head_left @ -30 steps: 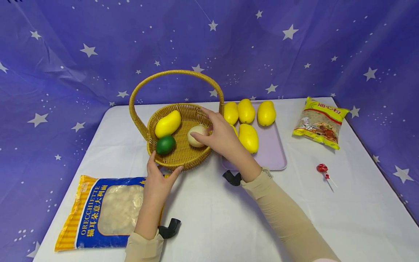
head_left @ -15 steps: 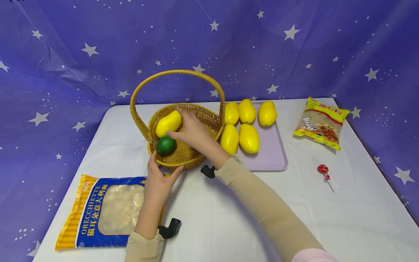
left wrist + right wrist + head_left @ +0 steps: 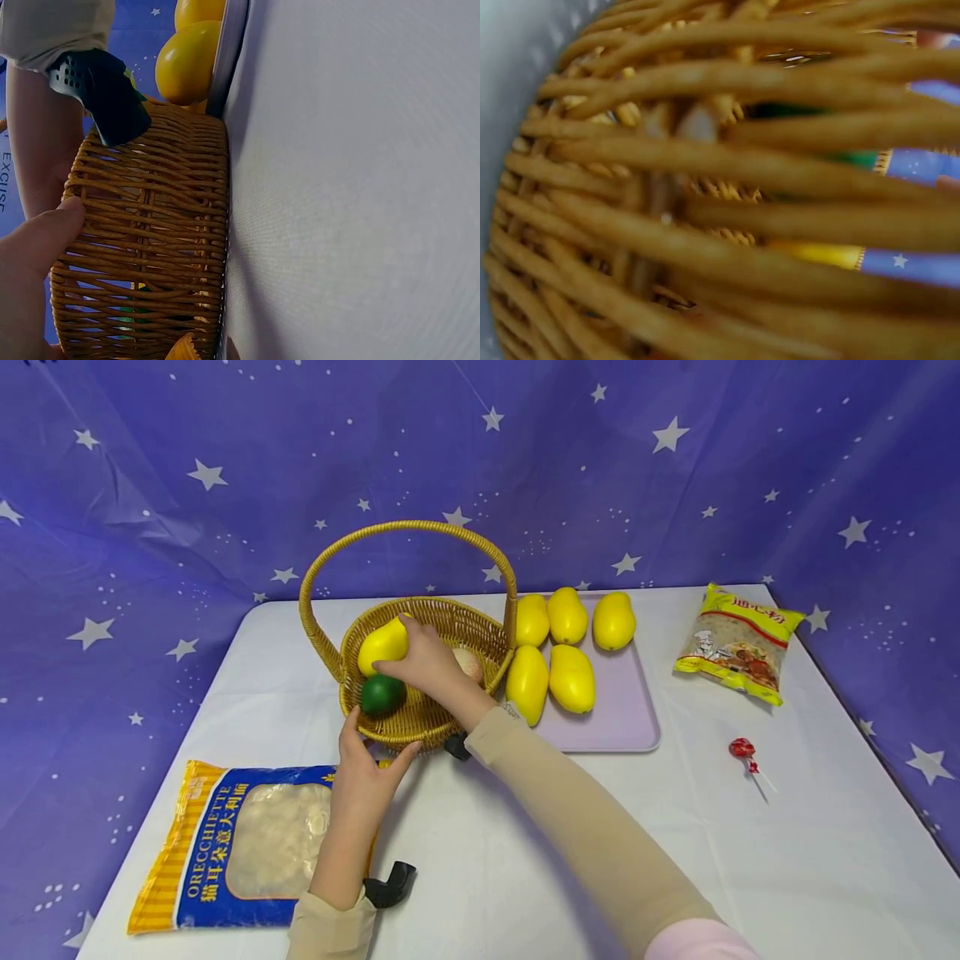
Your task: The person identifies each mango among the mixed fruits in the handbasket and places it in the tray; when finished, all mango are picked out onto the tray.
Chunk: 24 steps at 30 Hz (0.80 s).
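In the head view a woven basket [image 3: 420, 727] with a tall handle stands on the table. My right hand [image 3: 431, 664] reaches into it, thumb and fingers gripping a yellow mango [image 3: 381, 650] at the basket's left side. Just in front of that mango lies a dark green fruit [image 3: 382, 695]. Partly behind my right hand, a pale beige round fruit [image 3: 468, 665] rests at the basket's right side. My left hand [image 3: 363, 781] holds the front rim, its thumb and fingers spread along it. The left wrist view shows the left thumb [image 3: 60, 225] on the rim.
Right of the basket, a lilac tray [image 3: 622, 718] bears several yellow mangoes [image 3: 572, 679]. A blue orecchiette bag [image 3: 262, 843] lies front left. A yellow pasta bag [image 3: 738, 643] and a red lollipop [image 3: 742, 749] are on the right.
My right hand has let go of the pale round fruit and moved left to the mango in the basket, which it now grips. My left hand stays at the rim.
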Available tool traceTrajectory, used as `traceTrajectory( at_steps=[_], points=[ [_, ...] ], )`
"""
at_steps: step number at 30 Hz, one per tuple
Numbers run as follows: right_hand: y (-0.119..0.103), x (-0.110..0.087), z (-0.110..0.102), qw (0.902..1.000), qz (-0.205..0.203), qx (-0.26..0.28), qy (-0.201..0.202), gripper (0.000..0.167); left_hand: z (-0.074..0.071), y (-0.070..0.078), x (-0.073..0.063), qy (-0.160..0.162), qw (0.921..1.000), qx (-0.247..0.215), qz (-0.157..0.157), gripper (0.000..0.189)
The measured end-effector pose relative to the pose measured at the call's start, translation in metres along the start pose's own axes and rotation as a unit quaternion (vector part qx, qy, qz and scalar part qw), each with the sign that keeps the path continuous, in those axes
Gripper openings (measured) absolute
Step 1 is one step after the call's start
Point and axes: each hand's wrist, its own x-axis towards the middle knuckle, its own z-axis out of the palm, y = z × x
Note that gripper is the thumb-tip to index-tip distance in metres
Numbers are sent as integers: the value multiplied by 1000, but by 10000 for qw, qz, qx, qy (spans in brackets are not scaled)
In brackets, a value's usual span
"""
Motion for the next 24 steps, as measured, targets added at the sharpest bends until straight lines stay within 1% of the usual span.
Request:
traceTrajectory(
  at_steps=[7,11,18,24],
  points=[
    [-5,8,7,9997,82,-184,-128,92,1,-1,-2,68,9999,-15,74,109],
    [-9,13,13,9987,230,-398,-221,94,1,-1,-2,87,9999,-29,111,109],
    [-14,16,21,9958,443,-776,-211,94,1,-1,-1,110,9998,-49,137,107],
    [-20,17,27,9939,603,-891,-232,92,0,-1,0,113,9998,-4,160,108]
  ],
)
